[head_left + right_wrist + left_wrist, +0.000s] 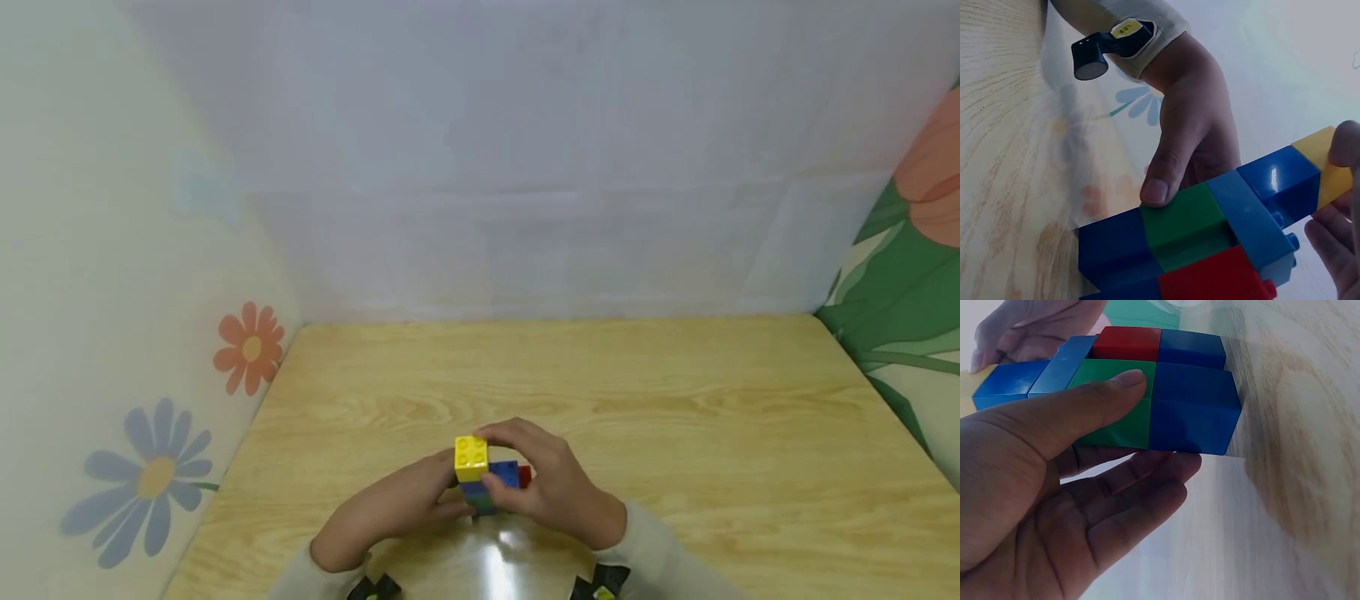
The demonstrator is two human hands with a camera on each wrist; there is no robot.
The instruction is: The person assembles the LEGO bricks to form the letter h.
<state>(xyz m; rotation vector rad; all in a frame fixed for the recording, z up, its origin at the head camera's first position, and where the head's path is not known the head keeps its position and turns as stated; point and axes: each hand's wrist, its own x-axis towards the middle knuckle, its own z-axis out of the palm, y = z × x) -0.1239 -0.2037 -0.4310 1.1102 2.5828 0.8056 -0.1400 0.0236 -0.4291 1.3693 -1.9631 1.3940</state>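
Observation:
A tower of toy building bricks stands at the near middle of the table in the head view. A yellow brick (471, 457) tops it, above a blue brick (1279, 175), a wider lighter blue brick (1249, 212), a green brick (1182, 219) and a dark blue brick (1194, 406) at the bottom. Beside the lower part sits a red brick (1127, 344) on another dark blue brick (1192, 349). My left hand (397, 504) grips the tower low down, thumb across the green brick. My right hand (555, 479) pinches the yellow brick between thumb and fingers.
The wood-grain table (675, 392) reaches back to a pale cloth (540, 250). A flower-painted wall (135, 292) runs along the left, and a leaf-and-tulip panel (915, 308) along the right. A black wrist camera (1091, 57) sits on the left sleeve.

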